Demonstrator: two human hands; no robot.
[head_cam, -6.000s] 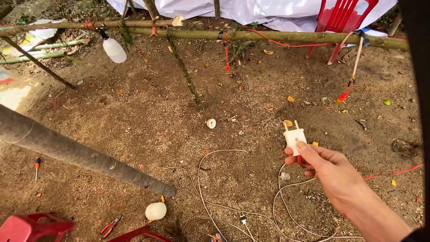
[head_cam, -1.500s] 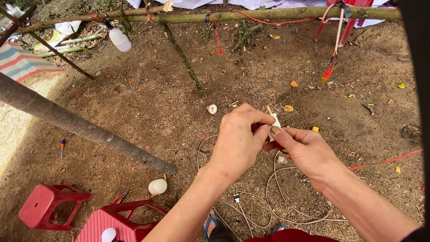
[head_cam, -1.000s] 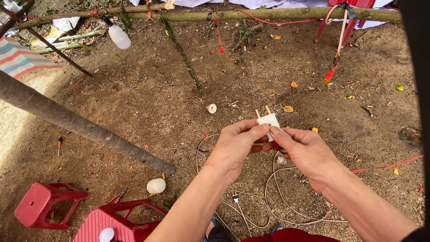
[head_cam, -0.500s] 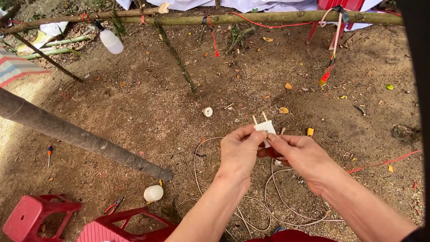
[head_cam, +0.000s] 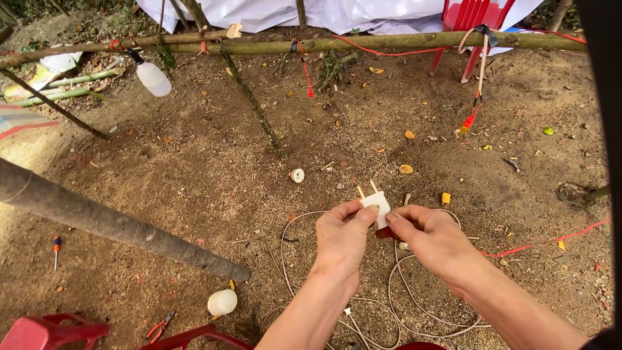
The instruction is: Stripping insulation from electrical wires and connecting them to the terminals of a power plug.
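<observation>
A white two-pin electrical plug is held over bare earth, its brass pins pointing up and away from me. My left hand pinches its left side with thumb and fingers. My right hand grips its lower end, where something small and red shows between the fingers. A pale thin cable lies in loose loops on the ground beneath both hands.
A thick grey pole slants across the left. A horizontal bamboo rail with a hanging white bulb crosses the back. Another bulb, red pliers, a screwdriver, a small white round part and red stools lie around.
Six seconds ago only my right hand held the plug up. Since then my left hand has joined it, and both hands have turned the plug slightly while holding it in about the same place.
</observation>
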